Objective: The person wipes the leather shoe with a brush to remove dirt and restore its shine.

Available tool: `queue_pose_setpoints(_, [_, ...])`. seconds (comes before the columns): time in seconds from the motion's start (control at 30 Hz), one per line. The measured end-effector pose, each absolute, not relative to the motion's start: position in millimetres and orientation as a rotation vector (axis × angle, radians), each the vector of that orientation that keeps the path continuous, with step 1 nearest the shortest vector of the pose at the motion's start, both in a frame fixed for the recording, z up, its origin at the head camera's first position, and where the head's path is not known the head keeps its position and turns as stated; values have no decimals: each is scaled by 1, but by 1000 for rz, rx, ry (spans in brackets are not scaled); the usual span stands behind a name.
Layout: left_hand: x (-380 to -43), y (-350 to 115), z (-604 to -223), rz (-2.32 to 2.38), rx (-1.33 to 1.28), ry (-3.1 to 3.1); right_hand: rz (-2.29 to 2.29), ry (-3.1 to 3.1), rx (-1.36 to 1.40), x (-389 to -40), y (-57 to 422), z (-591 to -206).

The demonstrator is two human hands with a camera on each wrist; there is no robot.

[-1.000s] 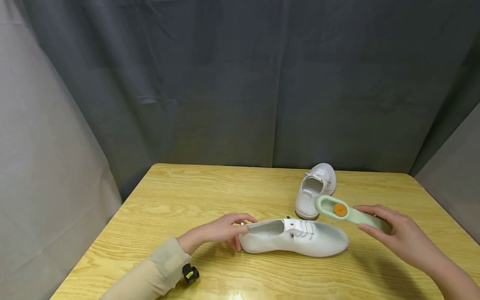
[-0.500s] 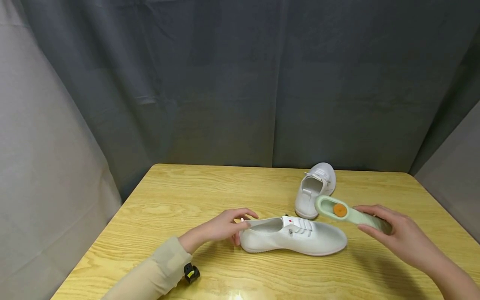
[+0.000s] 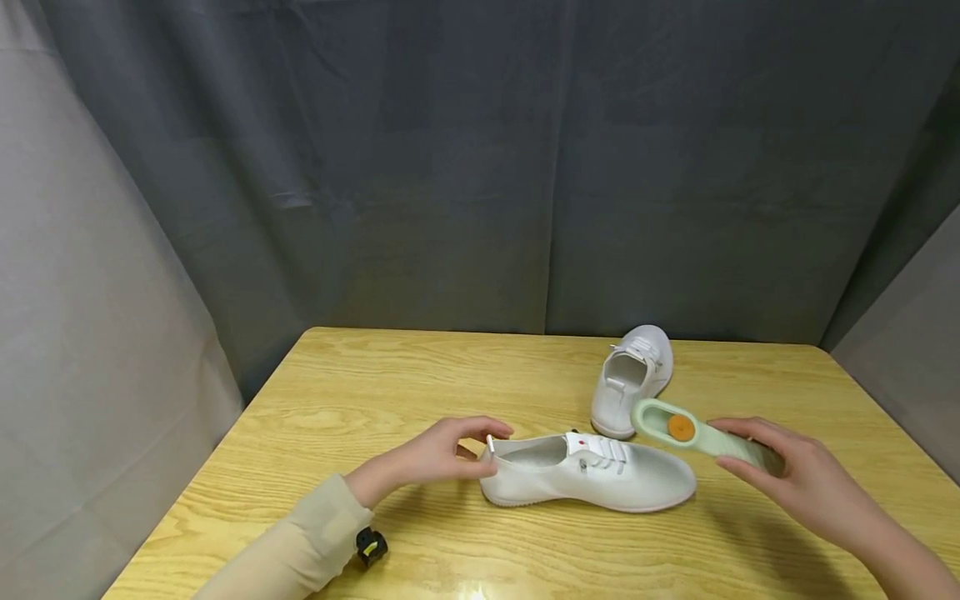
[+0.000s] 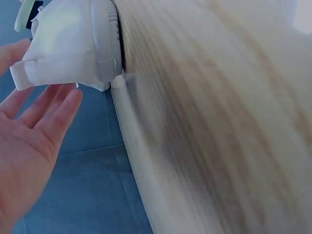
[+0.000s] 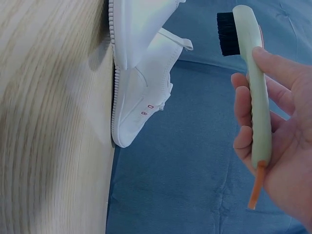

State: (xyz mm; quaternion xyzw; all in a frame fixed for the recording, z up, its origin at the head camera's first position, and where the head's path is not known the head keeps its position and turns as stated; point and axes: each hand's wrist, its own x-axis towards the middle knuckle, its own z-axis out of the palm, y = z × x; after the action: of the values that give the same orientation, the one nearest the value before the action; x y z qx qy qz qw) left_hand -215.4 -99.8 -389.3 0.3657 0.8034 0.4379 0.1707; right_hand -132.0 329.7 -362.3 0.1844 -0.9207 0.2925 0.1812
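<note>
My right hand (image 3: pixel 798 479) grips the pale green handle of a scrubbing brush (image 5: pixel 259 97), held above the table. The brush has black bristles (image 5: pixel 227 34), an orange round button (image 3: pixel 681 427) and an orange strap at its end. A white lace-up shoe (image 3: pixel 637 479) lies on its sole in front of me, toe to the right. At its heel is my left hand (image 3: pixel 442 450), thumb on the near side and fingers beyond, loosely spread. In the left wrist view a gap shows between the palm and the heel tab (image 4: pixel 22 75).
A second white shoe (image 3: pixel 617 408) stands farther back, its toe pointing to the back edge of the wooden table (image 3: pixel 360 375). A dark grey curtain (image 3: pixel 450 208) hangs behind the table. A small black device (image 3: pixel 371 547) is at the left sleeve.
My left thumb has moved down from the heel collar onto the side of the heel, and the heel tab now shows. The brush has dipped slightly in my right hand.
</note>
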Motion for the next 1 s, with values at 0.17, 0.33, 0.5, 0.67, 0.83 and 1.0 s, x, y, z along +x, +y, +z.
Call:
queue_pose_setpoints(0.17, [-216,-100,-392,1274,997,2235,828,-2593,532,-132,329,-363])
queue_pose_setpoints(0.33, [-217,-98,-394,1308,963,2240,823,-2605,523,-131,330,-362])
queue_pose_setpoints(0.5, [-217,-96,-394,1325,995,2266,818,-2606,520,-131,330,-361])
queue_pose_setpoints(0.67, [-218,-95,-392,1331,989,2301,825,-2614,505,-131,331,-359])
queue_pose_setpoints(0.83, [-218,-94,-391,1426,896,2259,834,-2618,489,-130,331,-357])
queue_pose_setpoints(1.0, [-218,-93,-388,1405,894,2273,837,-2612,489,-130,330,-357])
